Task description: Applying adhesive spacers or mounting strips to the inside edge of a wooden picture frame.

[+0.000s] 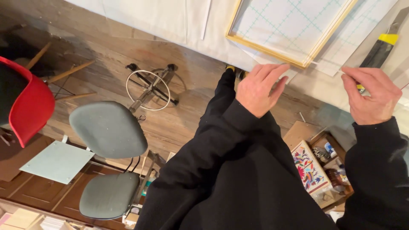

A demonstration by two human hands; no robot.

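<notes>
My left hand lies flat with its fingers together, the fingertips touching the table edge beside the lower corner of a gold-framed panel that holds a gridded white sheet. My right hand is curled, its fingers bent over the near end of a long black tool with yellow parts. Whether it grips the tool is unclear. Both arms wear black sleeves. The frame rests on a white-covered table.
Two grey padded stools stand on the wooden floor, with a metal stool base near them. A red chair sits at the left. A box with a floral-patterned item and small jars lies under the table's edge.
</notes>
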